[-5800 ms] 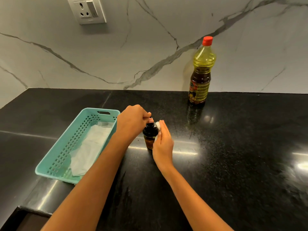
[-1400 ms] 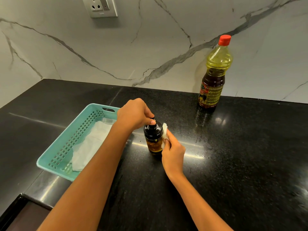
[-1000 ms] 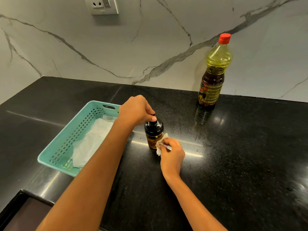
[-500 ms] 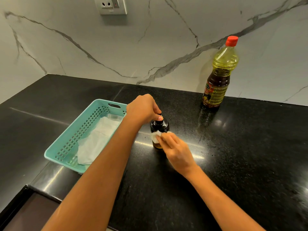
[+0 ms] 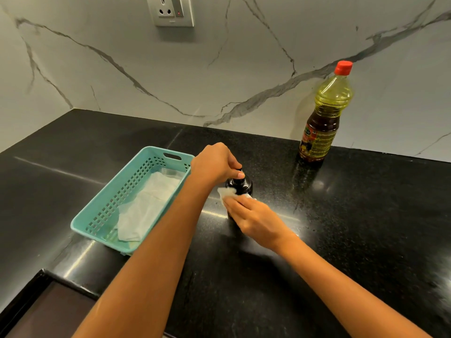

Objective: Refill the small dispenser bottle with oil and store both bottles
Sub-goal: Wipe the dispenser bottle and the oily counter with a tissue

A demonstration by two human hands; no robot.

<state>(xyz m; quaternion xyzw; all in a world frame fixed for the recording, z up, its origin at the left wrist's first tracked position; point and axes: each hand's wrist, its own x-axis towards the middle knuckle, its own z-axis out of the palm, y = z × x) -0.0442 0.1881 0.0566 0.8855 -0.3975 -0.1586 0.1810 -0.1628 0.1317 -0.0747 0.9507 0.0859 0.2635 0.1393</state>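
The small dispenser bottle, dark with a black pump top, stands upright on the black counter. My left hand pinches its pump nozzle from above. My right hand presses a white tissue against the bottle's near side and hides its lower body. The large oil bottle, yellow with a red cap and a label, stands upright at the back right against the wall, well apart from both hands.
A turquoise plastic basket with a white cloth inside lies left of the small bottle. A marble wall with a socket rises behind. A dark recessed edge sits at the front left.
My right hand has slid the tissue from the bottle's right side round to its near, left side. My left hand has kept its hold on the pump top. The camera has moved closer.
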